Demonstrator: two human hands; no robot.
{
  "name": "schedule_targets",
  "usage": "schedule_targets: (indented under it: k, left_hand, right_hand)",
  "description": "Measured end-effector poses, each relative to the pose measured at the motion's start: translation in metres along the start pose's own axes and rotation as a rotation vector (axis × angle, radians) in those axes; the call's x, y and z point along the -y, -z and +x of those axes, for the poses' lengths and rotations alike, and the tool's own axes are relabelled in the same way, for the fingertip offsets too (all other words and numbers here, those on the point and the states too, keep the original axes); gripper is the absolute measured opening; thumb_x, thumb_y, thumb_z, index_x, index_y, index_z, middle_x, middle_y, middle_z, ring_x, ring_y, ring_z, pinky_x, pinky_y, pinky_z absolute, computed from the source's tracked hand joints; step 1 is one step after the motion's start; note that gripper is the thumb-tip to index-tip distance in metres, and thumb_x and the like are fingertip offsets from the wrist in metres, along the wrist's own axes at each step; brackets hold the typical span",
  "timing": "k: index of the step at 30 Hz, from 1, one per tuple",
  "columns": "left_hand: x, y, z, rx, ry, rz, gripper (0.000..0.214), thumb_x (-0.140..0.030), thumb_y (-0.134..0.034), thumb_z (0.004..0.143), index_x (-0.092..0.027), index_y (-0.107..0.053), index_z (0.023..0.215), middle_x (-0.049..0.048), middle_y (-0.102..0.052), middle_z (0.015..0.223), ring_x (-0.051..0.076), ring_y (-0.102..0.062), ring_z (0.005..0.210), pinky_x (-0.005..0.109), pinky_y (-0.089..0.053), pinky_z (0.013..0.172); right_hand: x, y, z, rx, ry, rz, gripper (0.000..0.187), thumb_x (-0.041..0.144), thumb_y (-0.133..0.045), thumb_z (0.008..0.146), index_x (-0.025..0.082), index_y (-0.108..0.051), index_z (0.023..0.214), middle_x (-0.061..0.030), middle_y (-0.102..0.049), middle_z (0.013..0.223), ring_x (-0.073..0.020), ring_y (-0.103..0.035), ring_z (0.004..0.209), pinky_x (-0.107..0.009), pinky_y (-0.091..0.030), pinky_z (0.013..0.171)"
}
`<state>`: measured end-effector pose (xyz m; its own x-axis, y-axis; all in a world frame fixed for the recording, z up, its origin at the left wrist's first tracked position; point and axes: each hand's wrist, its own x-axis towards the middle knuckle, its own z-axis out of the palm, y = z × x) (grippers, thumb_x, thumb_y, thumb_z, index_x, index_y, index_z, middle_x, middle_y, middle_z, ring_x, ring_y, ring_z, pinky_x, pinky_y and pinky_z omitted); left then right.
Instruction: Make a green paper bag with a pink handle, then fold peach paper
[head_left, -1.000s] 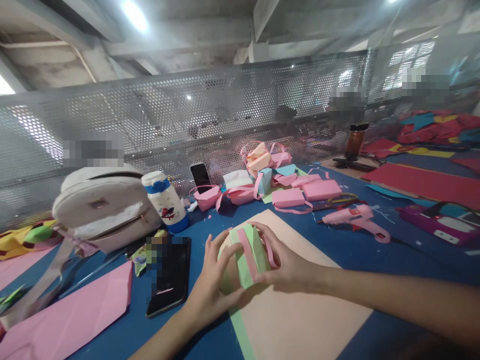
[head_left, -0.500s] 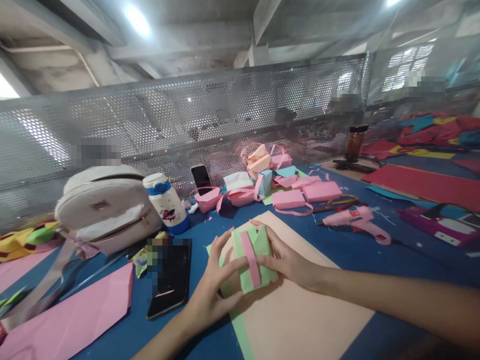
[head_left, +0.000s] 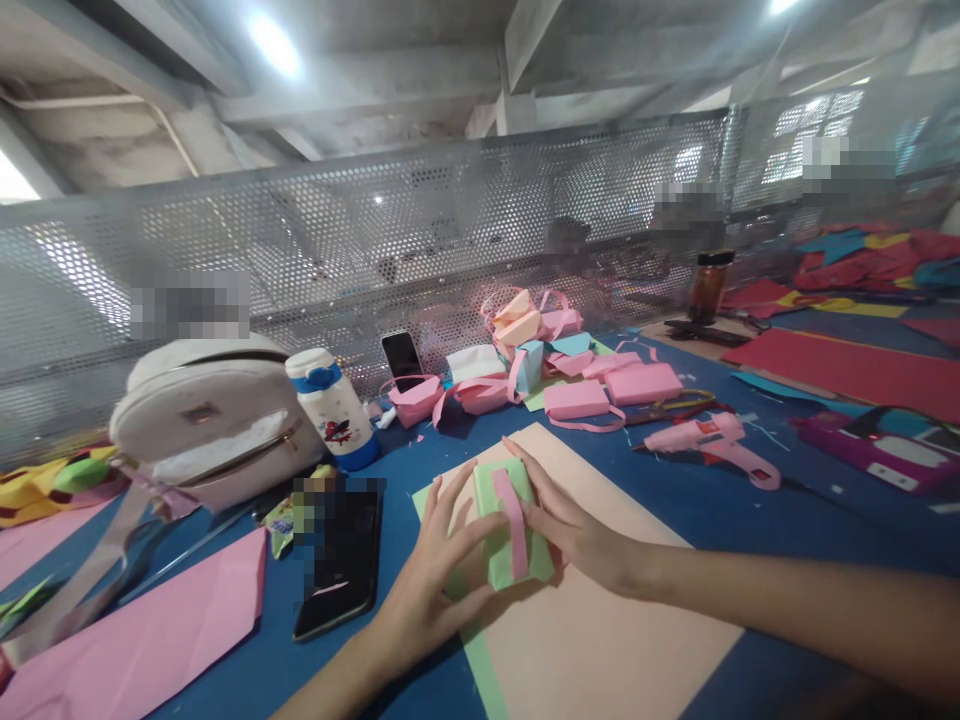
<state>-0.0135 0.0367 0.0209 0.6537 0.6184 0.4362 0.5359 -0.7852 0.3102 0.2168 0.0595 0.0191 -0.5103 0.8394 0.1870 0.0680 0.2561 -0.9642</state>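
1. Both hands, seen through my head camera, are cupped around a small green paper box [head_left: 499,545]; the fingers are curled partway, parted about as wide as the box itself.
2. I see the left hand [head_left: 431,560] holding the left side, one digit reaching over the top and the thumb low at the near corner.
3. I see the right hand [head_left: 592,535] along the right side, its fingers reaching toward the far corner and one tip touching the pink strip [head_left: 517,530] that runs over the top.
4. I judge the folding largely done: the box has its shape and the strip lies across it. I cannot tell whether the strip is stuck down or whether any edge needs closing; that may be what is left.
5. Directly beneath the grip I find a peach sheet [head_left: 600,640], with a green sheet [head_left: 486,670] showing under its left edge, on a blue table [head_left: 420,685].
6. Beyond the grip sits a cluster of small paper bags [head_left: 577,400], mostly pink, several with strap handles; I take these as pieces further along.
7. Beyond and to the right of the grip, well apart, lies a pink glue gun [head_left: 697,435]; nearer, on the left, lies a black phone [head_left: 352,580].
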Motion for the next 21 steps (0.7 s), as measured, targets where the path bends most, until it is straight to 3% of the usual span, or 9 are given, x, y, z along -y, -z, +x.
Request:
schedule_targets:
  k: [4, 5, 7, 8, 10, 12, 16, 18, 21]
  left_hand:
    - [0.002, -0.003, 0.0, -0.025, 0.054, -0.029, 0.067, -0.016, -0.063, 0.091, -0.033, -0.033, 0.148, 0.0112, -0.01, 0.165, 0.039, -0.008, 0.152, 0.073, -0.01, 0.115]
    - [0.003, -0.004, -0.001, -0.039, 0.065, -0.039, 0.066, -0.017, -0.063, 0.091, -0.034, -0.033, 0.147, 0.0116, -0.011, 0.164, 0.039, -0.01, 0.152, 0.073, -0.012, 0.115]
    - [0.004, -0.006, -0.001, -0.078, 0.092, -0.063, 0.064, -0.019, -0.063, 0.092, -0.035, -0.034, 0.146, 0.0126, -0.015, 0.163, 0.039, -0.014, 0.151, 0.072, -0.019, 0.114]
    - [0.004, -0.007, -0.002, -0.107, 0.111, -0.078, 0.063, -0.02, -0.064, 0.092, -0.036, -0.034, 0.145, 0.0132, -0.018, 0.161, 0.04, -0.016, 0.15, 0.071, -0.022, 0.114]
    - [0.005, -0.008, -0.002, -0.17, 0.156, -0.111, 0.064, -0.024, -0.067, 0.091, -0.036, -0.035, 0.144, 0.0142, -0.022, 0.159, 0.04, -0.021, 0.149, 0.068, -0.03, 0.112]
    - [0.004, -0.008, -0.001, -0.216, 0.195, -0.143, 0.066, -0.028, -0.071, 0.088, -0.036, -0.035, 0.143, 0.0143, -0.027, 0.156, 0.039, -0.025, 0.148, 0.064, -0.035, 0.111]
    - [0.005, -0.012, -0.001, -0.279, 0.229, -0.185, 0.074, -0.036, -0.077, 0.084, -0.035, -0.032, 0.143, 0.0129, -0.035, 0.152, 0.037, -0.033, 0.145, 0.056, -0.041, 0.111]
    - [0.006, -0.013, -0.001, -0.309, 0.25, -0.215, 0.084, -0.04, -0.079, 0.082, -0.033, -0.026, 0.147, 0.0137, -0.036, 0.15, 0.036, -0.04, 0.141, 0.053, -0.045, 0.109]
    - [0.005, -0.014, 0.0, -0.301, 0.248, -0.219, 0.091, -0.04, -0.079, 0.081, -0.031, -0.02, 0.15, 0.0147, -0.038, 0.148, 0.036, -0.043, 0.138, 0.055, -0.044, 0.109]
  right_hand:
    - [0.003, -0.001, -0.001, 0.006, 0.0, 0.001, 0.068, 0.057, -0.038, 0.102, 0.036, -0.008, 0.16, 0.0011, -0.023, 0.165, -0.0265, -0.01, 0.153, -0.053, -0.021, 0.119]
    - [0.004, 0.0, -0.001, 0.01, -0.007, 0.021, 0.067, 0.055, -0.038, 0.102, 0.038, -0.008, 0.16, 0.0019, -0.023, 0.165, -0.0275, -0.016, 0.151, -0.052, -0.026, 0.116]
    - [0.005, 0.001, -0.002, 0.032, -0.052, 0.103, 0.065, 0.053, -0.038, 0.103, 0.041, -0.009, 0.159, 0.0007, -0.031, 0.162, -0.0288, -0.041, 0.138, -0.049, -0.041, 0.105]
    - [0.005, 0.002, -0.002, 0.043, -0.085, 0.162, 0.065, 0.052, -0.039, 0.102, 0.042, -0.008, 0.158, -0.001, -0.037, 0.159, -0.027, -0.054, 0.123, -0.045, -0.049, 0.096]
    - [0.004, 0.005, 0.0, 0.053, -0.135, 0.285, 0.069, 0.05, -0.046, 0.101, 0.044, -0.009, 0.158, -0.0036, -0.044, 0.154, -0.0199, -0.064, 0.095, -0.036, -0.054, 0.078]
    - [0.002, 0.006, 0.004, 0.05, -0.112, 0.388, 0.074, 0.046, -0.057, 0.097, 0.042, -0.016, 0.158, -0.0053, -0.046, 0.151, -0.0163, -0.063, 0.09, -0.03, -0.054, 0.075]
    - [-0.005, 0.007, 0.013, 0.067, -0.03, 0.525, 0.07, 0.043, -0.072, 0.089, 0.031, -0.04, 0.15, -0.0086, -0.051, 0.142, -0.0157, -0.061, 0.101, -0.025, -0.051, 0.081]
    - [-0.008, 0.007, 0.015, 0.093, -0.086, 0.558, 0.068, 0.045, -0.075, 0.086, 0.03, -0.046, 0.145, -0.008, -0.057, 0.132, -0.0119, -0.061, 0.084, -0.019, -0.049, 0.062]
    - [-0.008, 0.006, 0.015, 0.144, -0.162, 0.59, 0.07, 0.052, -0.076, 0.083, 0.029, -0.047, 0.143, -0.0043, -0.061, 0.108, -0.0063, -0.05, 0.059, -0.014, -0.029, 0.039]
